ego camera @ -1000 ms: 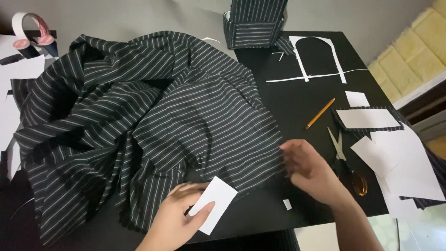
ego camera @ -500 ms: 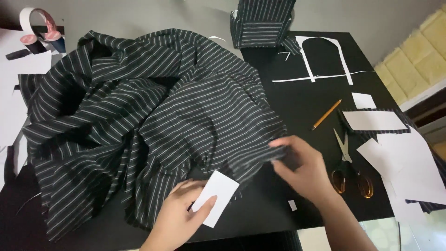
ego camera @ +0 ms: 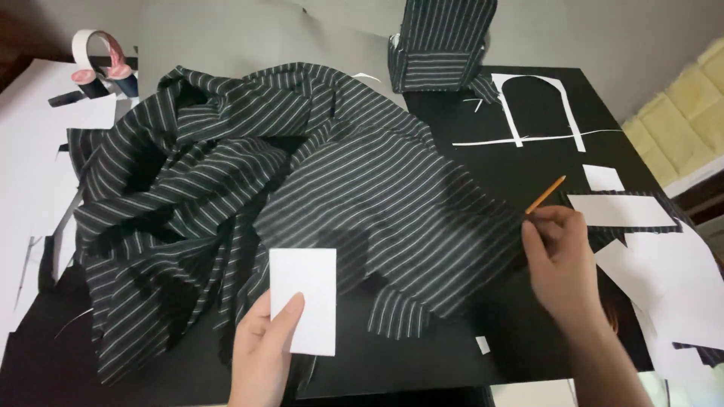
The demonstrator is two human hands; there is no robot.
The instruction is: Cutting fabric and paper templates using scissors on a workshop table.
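A large black cloth with thin white stripes (ego camera: 317,188) lies rumpled over most of the black table (ego camera: 483,377). My left hand (ego camera: 264,358) holds a white paper rectangle (ego camera: 305,290) by its lower edge, flat on the cloth's near part. My right hand (ego camera: 562,260) pinches the cloth's right edge, pulled out flat toward the right. Its fingertips are next to the lower end of an orange pencil (ego camera: 546,194).
A box covered in the same striped cloth (ego camera: 441,45) stands at the back. White paper strips (ego camera: 539,109) and cut paper pieces (ego camera: 622,211) lie at the right, more white sheets (ego camera: 30,158) at the left. Tape rolls (ego camera: 98,64) sit at the back left. A small paper scrap (ego camera: 483,344) lies near the front edge.
My right hand took the cloth's right edge and drew it rightward, spreading it toward the pencil. My left hand slid the paper rectangle a little up onto the cloth.
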